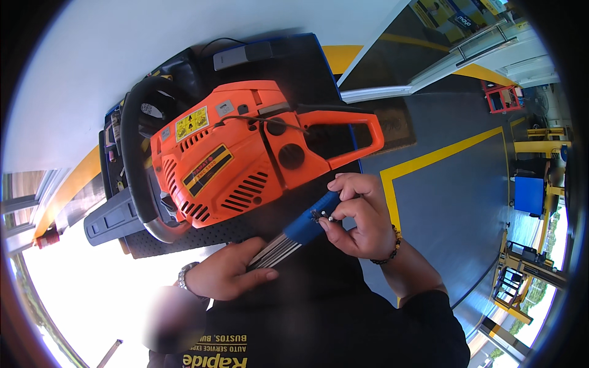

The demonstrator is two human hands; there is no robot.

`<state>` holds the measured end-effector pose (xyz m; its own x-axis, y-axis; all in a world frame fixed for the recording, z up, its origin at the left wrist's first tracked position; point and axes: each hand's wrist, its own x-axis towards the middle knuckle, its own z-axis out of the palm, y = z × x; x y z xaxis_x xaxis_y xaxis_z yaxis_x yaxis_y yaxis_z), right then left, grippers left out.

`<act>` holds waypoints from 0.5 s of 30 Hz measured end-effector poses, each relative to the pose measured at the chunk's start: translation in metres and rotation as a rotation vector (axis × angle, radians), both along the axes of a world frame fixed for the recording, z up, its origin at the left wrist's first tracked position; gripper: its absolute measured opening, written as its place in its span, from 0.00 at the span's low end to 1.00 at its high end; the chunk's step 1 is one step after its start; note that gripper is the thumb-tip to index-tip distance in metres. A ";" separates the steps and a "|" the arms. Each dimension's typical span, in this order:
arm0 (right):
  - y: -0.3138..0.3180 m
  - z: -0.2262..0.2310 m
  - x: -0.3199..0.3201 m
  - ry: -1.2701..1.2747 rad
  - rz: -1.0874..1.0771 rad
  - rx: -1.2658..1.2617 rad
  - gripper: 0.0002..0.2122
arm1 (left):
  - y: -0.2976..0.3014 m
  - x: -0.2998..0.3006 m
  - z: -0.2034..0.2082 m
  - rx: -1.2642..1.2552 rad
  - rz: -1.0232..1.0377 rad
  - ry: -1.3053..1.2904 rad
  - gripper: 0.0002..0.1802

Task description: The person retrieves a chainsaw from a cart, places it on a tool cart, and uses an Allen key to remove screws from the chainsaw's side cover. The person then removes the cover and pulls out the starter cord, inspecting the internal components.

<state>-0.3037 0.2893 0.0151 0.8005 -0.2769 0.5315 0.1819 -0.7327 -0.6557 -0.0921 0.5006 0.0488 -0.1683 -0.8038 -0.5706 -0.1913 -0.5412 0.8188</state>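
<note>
Both hands are around a bundle of thin silvery metal rods (pixel 274 252), partly wrapped in a blue sleeve (pixel 305 224). My left hand (pixel 224 270) closes around the bare lower-left part of the rods, thumb stretched along them. At the sleeve's upper-right end, my right hand (pixel 363 211) has its fingers bent, pinching at small dark and white rod ends. What kind of rods these are I cannot make out. Just beyond lies an orange chainsaw (pixel 245 147) on its side, its rear handle to the right and a black bar cover (pixel 111 218) to the left.
The chainsaw rests on a black perforated bench top (pixel 202 240). A grey flat device (pixel 243 56) lies at its far edge. Small items sit behind the front handle. To the right are a glass door (pixel 399 58), yellow floor lines (pixel 438 150), a blue box (pixel 529 195) and yellow lift equipment (pixel 512 282).
</note>
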 end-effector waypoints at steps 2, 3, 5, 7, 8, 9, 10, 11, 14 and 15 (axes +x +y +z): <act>0.003 -0.010 -0.003 -0.079 -0.014 -0.028 0.13 | -0.003 0.002 -0.003 0.110 0.069 0.119 0.21; 0.009 -0.014 -0.004 -0.089 -0.030 0.002 0.12 | -0.005 0.003 -0.003 0.165 0.102 0.177 0.21; 0.020 -0.010 0.002 -0.073 -0.143 -0.001 0.11 | -0.005 -0.003 -0.001 0.004 0.051 -0.082 0.21; 0.026 0.007 0.011 -0.015 -0.334 -0.061 0.10 | -0.007 -0.009 0.002 -0.087 0.026 -0.221 0.21; 0.022 0.011 0.009 0.044 -0.316 -0.115 0.10 | -0.008 -0.011 0.005 -0.099 0.021 -0.228 0.21; 0.019 0.010 0.008 0.038 -0.315 -0.130 0.10 | -0.009 -0.012 0.007 -0.111 0.017 -0.236 0.21; 0.017 0.006 0.007 0.033 -0.314 -0.145 0.10 | -0.010 -0.014 0.008 -0.119 0.023 -0.235 0.21; 0.017 0.004 0.006 0.027 -0.315 -0.159 0.10 | -0.011 -0.015 0.008 -0.127 0.026 -0.235 0.21; 0.022 0.002 0.011 -0.006 -0.435 0.004 0.09 | -0.011 -0.017 0.005 -0.150 0.048 -0.252 0.20; 0.024 0.003 0.011 0.023 -0.444 0.006 0.09 | -0.011 -0.017 0.004 -0.158 0.058 -0.260 0.20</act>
